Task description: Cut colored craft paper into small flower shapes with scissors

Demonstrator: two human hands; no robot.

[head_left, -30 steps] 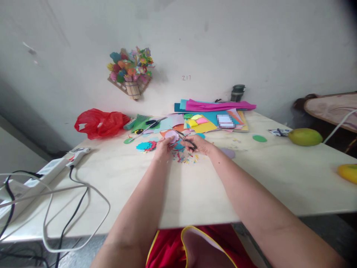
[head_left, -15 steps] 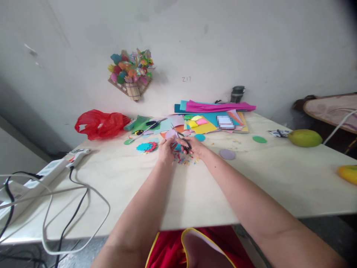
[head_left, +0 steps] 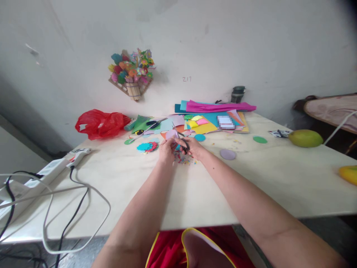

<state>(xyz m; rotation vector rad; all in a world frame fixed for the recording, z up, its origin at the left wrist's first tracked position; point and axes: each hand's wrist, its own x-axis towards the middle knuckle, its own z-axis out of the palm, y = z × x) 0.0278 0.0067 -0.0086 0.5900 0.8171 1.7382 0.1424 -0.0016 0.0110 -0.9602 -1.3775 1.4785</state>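
Observation:
A light purple paper circle [head_left: 171, 134] is held by its lower edge in my left hand [head_left: 166, 147]. My right hand [head_left: 194, 147] is closed round the dark handles of a pair of scissors [head_left: 185, 146], whose blades point up and left beside the paper. Small coloured paper scraps [head_left: 184, 160] lie on the table under my hands. Left of them sits a stack of scalloped blue and red paper shapes [head_left: 146, 147]. A blue paper circle [head_left: 199, 137] and a second purple circle [head_left: 228, 154] lie to the right.
Coloured paper sheets [head_left: 208, 128], a phone [head_left: 226, 122] and a second pair of scissors [head_left: 152, 123] lie at the back. A red plastic bag [head_left: 102, 124] is at left, above a power strip [head_left: 50, 171] with cables. A green mango [head_left: 305, 138] rests at right.
The scissors have turned slightly in my right hand, with the handles now closer together. My left hand and the purple circle stay nearly in place.

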